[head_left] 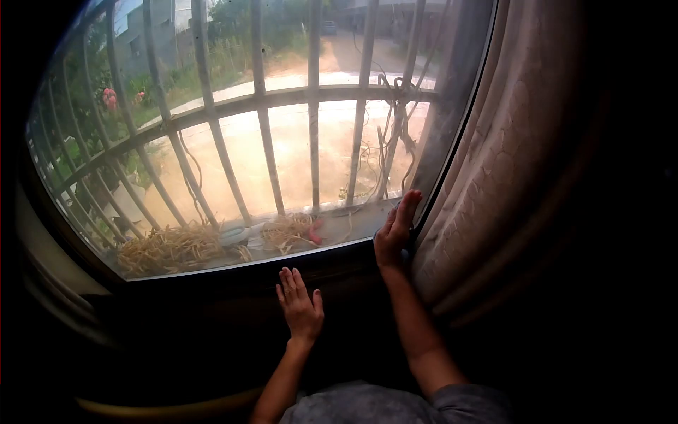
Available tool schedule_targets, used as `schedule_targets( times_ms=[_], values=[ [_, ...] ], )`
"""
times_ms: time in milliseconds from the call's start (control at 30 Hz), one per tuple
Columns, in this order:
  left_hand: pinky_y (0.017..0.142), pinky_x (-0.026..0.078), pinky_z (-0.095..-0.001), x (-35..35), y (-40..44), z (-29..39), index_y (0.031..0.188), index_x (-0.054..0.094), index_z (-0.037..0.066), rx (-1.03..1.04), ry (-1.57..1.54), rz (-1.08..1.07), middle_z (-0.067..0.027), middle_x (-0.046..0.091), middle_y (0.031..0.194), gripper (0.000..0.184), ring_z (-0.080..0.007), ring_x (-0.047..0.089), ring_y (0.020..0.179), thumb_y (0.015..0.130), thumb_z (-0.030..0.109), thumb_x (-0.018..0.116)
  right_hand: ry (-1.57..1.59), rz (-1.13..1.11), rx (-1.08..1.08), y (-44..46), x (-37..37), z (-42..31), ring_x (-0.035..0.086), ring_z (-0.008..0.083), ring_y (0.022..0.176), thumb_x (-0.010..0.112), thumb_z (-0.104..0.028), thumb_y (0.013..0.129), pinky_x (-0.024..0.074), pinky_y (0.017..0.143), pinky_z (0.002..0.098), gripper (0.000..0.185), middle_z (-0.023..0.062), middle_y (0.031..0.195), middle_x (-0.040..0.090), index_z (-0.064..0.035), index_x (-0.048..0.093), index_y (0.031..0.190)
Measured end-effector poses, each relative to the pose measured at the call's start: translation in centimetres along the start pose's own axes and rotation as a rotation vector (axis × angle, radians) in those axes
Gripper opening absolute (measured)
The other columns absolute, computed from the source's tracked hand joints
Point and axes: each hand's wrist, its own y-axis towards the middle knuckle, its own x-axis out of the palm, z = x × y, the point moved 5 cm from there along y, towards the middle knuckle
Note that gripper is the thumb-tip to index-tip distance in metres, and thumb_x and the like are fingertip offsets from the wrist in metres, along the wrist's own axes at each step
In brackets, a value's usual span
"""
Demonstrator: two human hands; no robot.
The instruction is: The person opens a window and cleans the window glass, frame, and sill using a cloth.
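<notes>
My left hand (301, 307) is open, its fingers stretched out and slightly apart, just below the dark lower frame (247, 272) of a window. Whether it touches the frame I cannot tell. My right hand (397, 230) is raised at the lower right corner of the window glass (282, 162), seen edge-on with its fingers straight up. It is on or very close to the pane, beside the curtain. A small bluish patch shows around its palm side, too dim to name.
Metal bars (314, 141) stand outside the glass. On the outer ledge lie dry straw-like bundles (169, 251) and a small pink thing (316, 232). A pale curtain (487, 155) hangs on the right, another fabric edge (60, 283) on the left. A yellowish curved edge (169, 411) shows below.
</notes>
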Motion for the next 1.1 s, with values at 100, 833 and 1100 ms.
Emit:
schedule_targets(
  times_ms=[100,833,1100],
  values=[
    [0.12,0.013,-0.0502,0.0,-0.2,-0.2,0.151,0.023,-0.005,-0.021,0.014,-0.021,-0.0246,0.016,0.16,0.071,-0.0352,0.013,0.15,0.094,0.02,0.056,0.01,0.019,-0.004,-0.1,-0.1,0.0,0.018,0.0363,0.149,0.038,-0.006,0.102,0.0162,0.121,0.0422,0.051,0.0229,0.159,0.022,0.0018,0.029,0.151],
    [0.121,0.012,-0.0483,0.6,1.5,-1.9,0.151,0.026,-0.003,-0.059,0.213,0.134,-0.0224,0.02,0.16,0.07,-0.0333,0.016,0.15,0.093,0.022,0.055,0.193,-0.166,-0.001,-1.9,-2.6,0.3,0.047,0.0359,0.131,0.039,0.001,0.098,0.0378,0.11,0.0396,0.044,0.0259,0.138,0.051,0.0,0.047,0.141],
    [0.121,0.013,-0.0476,0.5,2.3,-1.0,0.149,0.028,-0.005,0.031,0.161,0.057,-0.0235,0.022,0.159,0.067,-0.0348,0.017,0.149,0.095,0.024,0.054,0.276,0.344,0.383,2.9,-13.7,7.8,0.062,0.027,0.096,0.044,-0.015,0.103,0.0492,0.09,0.0342,0.031,0.0174,0.113,0.064,0.0046,0.059,0.121]
  ],
)
